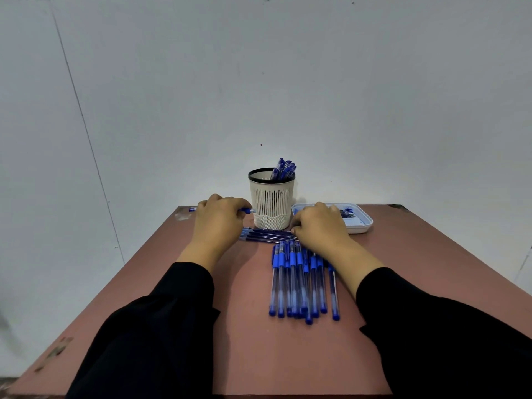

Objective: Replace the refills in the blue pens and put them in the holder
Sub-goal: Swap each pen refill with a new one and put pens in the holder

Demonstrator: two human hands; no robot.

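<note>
A blue pen (245,210) is gripped in the closed left hand (220,218), at nine o'clock from the white holder (272,204), which already has pens in it. At six o'clock of the holder lie loose refills (266,235); the right hand (319,224) rests curled on their end, grip unclear. Nearer, a row of pens (302,280) lies on the table (259,355). A tray (358,223) sits at three o'clock.

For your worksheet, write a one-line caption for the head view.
Left hand grips a blue pen beside the holder; right hand rests on refills.
</note>
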